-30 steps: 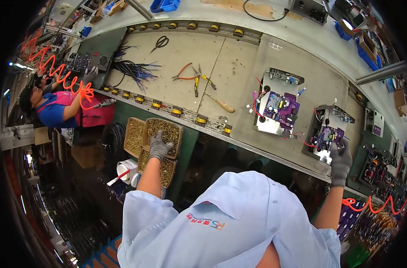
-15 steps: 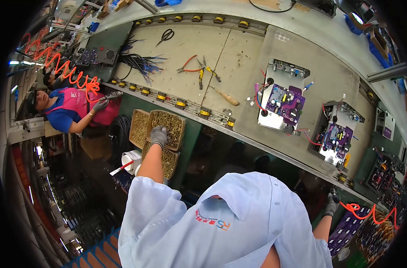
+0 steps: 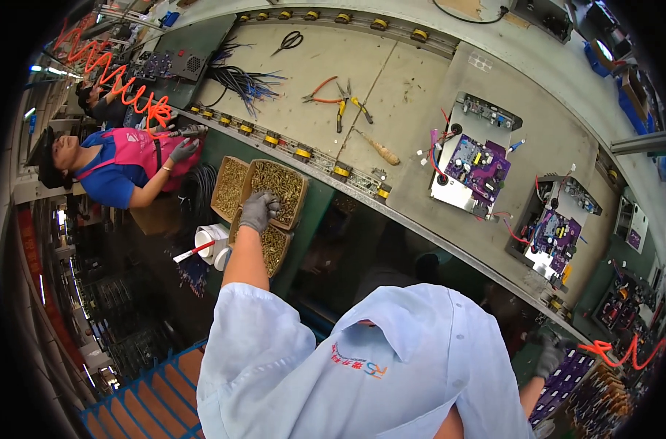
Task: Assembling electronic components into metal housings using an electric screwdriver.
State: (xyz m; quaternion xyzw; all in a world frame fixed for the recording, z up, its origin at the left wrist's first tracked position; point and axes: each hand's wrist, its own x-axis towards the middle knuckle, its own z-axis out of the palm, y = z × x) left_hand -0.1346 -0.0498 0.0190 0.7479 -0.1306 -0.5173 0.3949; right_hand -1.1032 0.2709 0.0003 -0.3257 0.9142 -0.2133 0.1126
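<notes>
My left hand (image 3: pixel 260 211), in a grey glove, hovers over the near edge of a cardboard box (image 3: pixel 304 199) of brass-coloured screws (image 3: pixel 276 183). Its fingers are curled together, and whatever they hold is hidden. Beside it are two more boxes of small brass-coloured parts, one to the left and one nearer me. Far to the right, below the bench edge, my gloved right hand (image 3: pixel 549 358) is closed around a dark tool, blurred by motion. An orange coiled hose (image 3: pixel 616 351) runs from beside this hand.
Two open units with purple circuit boards (image 3: pixel 478 170) (image 3: pixel 556 233) sit on the bench. Pliers (image 3: pixel 340 108), scissors (image 3: pixel 289 42), a wooden-handled tool (image 3: pixel 380 150) and a wire bundle (image 3: pixel 245 86) lie farther left. A white tub (image 3: pixel 210 245) stands beside the boxes. A co-worker (image 3: pixel 124 164) is at left.
My left hand has drawn back toward me from the screws, its fingers now curled. My right hand has moved lower with the dark tool. The whole view has shifted slightly.
</notes>
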